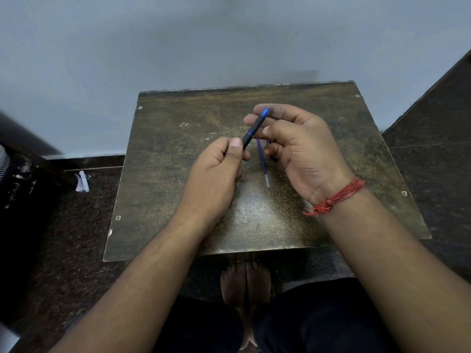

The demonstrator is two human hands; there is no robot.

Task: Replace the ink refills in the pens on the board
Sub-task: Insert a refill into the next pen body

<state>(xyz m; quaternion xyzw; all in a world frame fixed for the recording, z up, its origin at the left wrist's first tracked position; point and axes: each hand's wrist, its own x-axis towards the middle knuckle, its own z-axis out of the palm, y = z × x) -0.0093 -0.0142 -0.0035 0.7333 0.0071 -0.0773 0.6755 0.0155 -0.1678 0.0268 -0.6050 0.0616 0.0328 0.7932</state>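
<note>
A black pen with blue trim point(255, 127) is held slanted above the worn brown board point(178, 154). My left hand point(216, 169) pinches its lower end between thumb and fingers. My right hand point(298, 146) grips its upper, blue-tipped end with thumb and fingertips. Below the pen a purple ink refill point(263, 161) with a clear tip lies on the board between the two hands. Another dark piece sits under my right fingers, mostly hidden.
The board rests on a low stand against a pale wall point(204, 42). Dark speckled floor point(63, 225) surrounds it. A crumpled white scrap point(82, 181) lies on the floor at left. My bare feet point(246, 284) show below the board's near edge.
</note>
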